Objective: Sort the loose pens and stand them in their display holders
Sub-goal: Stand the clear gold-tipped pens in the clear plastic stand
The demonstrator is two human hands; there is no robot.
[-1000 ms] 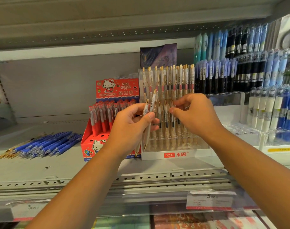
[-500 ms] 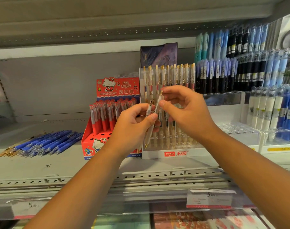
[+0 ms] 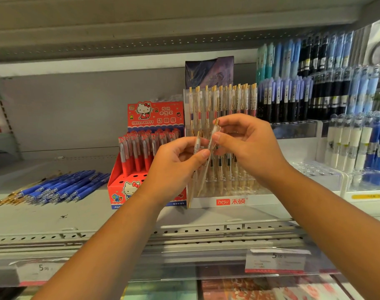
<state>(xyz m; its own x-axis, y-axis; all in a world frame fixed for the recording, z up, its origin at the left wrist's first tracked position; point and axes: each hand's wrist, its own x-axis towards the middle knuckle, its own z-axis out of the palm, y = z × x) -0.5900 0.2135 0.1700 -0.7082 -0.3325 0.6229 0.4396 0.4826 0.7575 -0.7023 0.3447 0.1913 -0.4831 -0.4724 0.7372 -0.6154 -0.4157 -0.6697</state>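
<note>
Leftward, loose blue pens [image 3: 61, 185], red box [image 3: 119, 187], hands [image 3: 174, 169] [image 3: 253, 148] gripping clear pens [image 3: 197, 146] before holder [image 3: 238, 201].

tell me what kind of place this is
Likely a stationery shop: pens stand in a branded display holder beside a Hello Kitty pen box, and a price tag fronts the shelf.

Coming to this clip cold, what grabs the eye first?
Two hands meet mid-frame: the left hand grips a clear gold-tipped pen and the right hand pinches a second pen, in front of the clear display holder. Left of them stands a red Hello Kitty box. Loose blue pens lie farther left on the shelf.
</note>
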